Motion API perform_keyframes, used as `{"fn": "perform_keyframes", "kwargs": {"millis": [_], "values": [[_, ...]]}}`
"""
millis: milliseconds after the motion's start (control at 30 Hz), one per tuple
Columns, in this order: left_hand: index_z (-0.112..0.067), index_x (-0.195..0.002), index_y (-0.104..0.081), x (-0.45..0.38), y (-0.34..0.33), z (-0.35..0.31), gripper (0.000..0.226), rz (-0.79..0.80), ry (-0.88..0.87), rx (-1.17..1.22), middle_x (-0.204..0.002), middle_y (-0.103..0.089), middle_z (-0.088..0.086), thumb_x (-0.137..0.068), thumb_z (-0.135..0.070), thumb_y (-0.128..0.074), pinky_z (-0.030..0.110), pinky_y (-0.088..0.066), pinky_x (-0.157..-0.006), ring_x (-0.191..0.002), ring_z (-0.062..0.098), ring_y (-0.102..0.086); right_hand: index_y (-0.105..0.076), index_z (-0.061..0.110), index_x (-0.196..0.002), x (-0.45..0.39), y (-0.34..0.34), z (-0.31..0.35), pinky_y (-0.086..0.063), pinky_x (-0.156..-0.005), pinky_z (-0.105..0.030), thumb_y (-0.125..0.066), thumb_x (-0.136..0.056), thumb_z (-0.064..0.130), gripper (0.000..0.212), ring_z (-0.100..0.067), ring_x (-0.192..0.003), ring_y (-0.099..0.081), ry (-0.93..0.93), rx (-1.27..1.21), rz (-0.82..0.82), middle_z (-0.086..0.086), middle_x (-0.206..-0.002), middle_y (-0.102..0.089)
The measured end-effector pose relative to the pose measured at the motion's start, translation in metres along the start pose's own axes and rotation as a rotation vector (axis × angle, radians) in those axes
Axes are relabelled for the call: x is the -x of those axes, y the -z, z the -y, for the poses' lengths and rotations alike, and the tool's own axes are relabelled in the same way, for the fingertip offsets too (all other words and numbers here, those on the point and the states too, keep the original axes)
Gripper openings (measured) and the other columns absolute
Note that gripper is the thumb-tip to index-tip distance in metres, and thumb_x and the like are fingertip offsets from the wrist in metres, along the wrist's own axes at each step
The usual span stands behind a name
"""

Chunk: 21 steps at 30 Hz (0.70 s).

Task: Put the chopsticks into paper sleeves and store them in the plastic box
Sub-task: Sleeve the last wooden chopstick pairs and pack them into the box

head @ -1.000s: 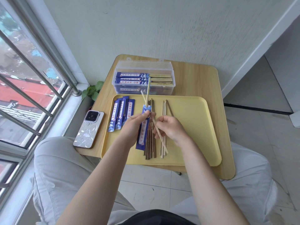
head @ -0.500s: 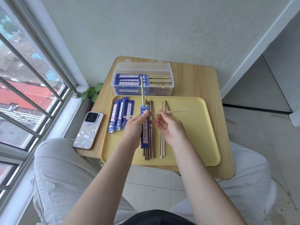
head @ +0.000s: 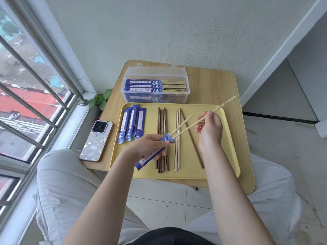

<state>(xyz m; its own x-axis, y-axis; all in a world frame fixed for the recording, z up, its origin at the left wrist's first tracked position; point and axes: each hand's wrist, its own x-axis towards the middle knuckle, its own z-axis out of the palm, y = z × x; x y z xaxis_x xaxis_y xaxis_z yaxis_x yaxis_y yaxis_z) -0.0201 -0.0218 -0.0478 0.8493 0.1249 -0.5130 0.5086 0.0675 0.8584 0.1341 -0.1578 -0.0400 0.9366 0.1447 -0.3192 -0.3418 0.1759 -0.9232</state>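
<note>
My left hand [head: 150, 145] grips a blue paper sleeve [head: 153, 154] tilted over the yellow tray [head: 228, 138]. One pale chopstick [head: 183, 124] sticks out of the sleeve's mouth. My right hand [head: 209, 129] pinches a second pale chopstick [head: 224, 105] whose tip sits at the sleeve's mouth. On the tray lie several dark chopsticks [head: 161, 121], two pale ones [head: 177, 147] and one dark one [head: 192, 144]. Several empty sleeves [head: 131, 123] lie at the tray's left. The clear plastic box [head: 156, 73] behind holds sleeved chopsticks.
A phone [head: 96, 141] lies on the wooden table [head: 214, 85] left of the tray. A small plant [head: 100, 99] sits by the window rail. The wall stands right behind the box. My knees are under the table's near edge.
The sleeve has tilted from upright to pointing up and right. My right hand swung its chopstick from crosswise to in line with the sleeve, tip at the mouth.
</note>
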Motion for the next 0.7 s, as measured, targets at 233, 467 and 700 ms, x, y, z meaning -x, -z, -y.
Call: {"fn": "perform_keyframes", "kwargs": {"millis": [233, 467, 700], "values": [[-0.012, -0.111, -0.068, -0.0024, 0.0025, 0.0023, 0.016, -0.053, 0.056, -0.038, -0.093, -0.076, 0.008, -0.1, -0.021, -0.061, 0.033, -0.057, -0.075, -0.071, 0.018, -0.07, -0.055, 0.015, -0.086, 0.0009, -0.0005, 0.0016, -0.034, -0.045, -0.023, -0.038, -0.108, 0.02, 0.029, -0.013, -0.045, -0.042, 0.033, 0.023, 0.01, -0.004, -0.068, -0.06], [-0.011, -0.111, -0.069, -0.0047, 0.0025, 0.0023, 0.021, -0.063, 0.062, -0.086, -0.095, -0.076, 0.009, -0.099, -0.026, -0.062, 0.03, -0.055, -0.071, -0.069, 0.019, -0.066, -0.056, 0.014, -0.087, 0.0019, 0.0007, -0.0041, -0.039, -0.048, -0.026, -0.038, -0.108, 0.021, 0.029, -0.016, -0.048, -0.044, 0.015, 0.032, 0.04, -0.005, -0.069, -0.061], [-0.011, -0.11, -0.069, -0.0053, 0.0022, 0.0033, 0.022, -0.061, 0.07, -0.107, -0.094, -0.077, 0.006, -0.098, -0.028, -0.062, 0.032, -0.053, -0.075, -0.071, 0.02, -0.066, -0.055, 0.014, -0.088, 0.0019, -0.0012, -0.0051, -0.038, -0.046, -0.025, -0.037, -0.109, 0.02, 0.028, -0.014, -0.045, -0.043, 0.003, 0.025, 0.05, -0.004, -0.067, -0.06]]}}
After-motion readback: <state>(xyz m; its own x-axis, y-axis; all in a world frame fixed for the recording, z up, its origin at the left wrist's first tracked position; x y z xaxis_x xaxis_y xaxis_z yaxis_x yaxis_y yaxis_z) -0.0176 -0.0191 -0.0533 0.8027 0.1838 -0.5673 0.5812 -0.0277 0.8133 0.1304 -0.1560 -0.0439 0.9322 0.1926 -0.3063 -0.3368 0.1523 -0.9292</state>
